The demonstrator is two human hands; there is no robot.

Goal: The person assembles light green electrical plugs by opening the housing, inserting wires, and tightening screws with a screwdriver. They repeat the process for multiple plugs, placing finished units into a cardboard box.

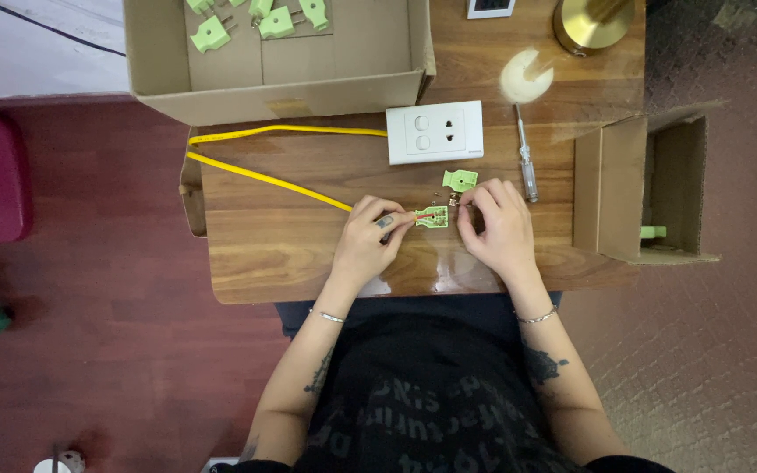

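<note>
An opened pale green plug half point(432, 216), red wire showing inside, is held on the wooden table point(291, 254) by the left hand point(368, 238); a small part is pinched by the right hand point(497, 223) beside it.

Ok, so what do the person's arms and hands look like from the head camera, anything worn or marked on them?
Both arms are bare, no sleeves showing. The left hand has a thin bangle at the wrist and a dark tattoo along the forearm. The right hand has a thin chain bracelet at the wrist and a dark tattoo on the forearm. No gloves.
</note>
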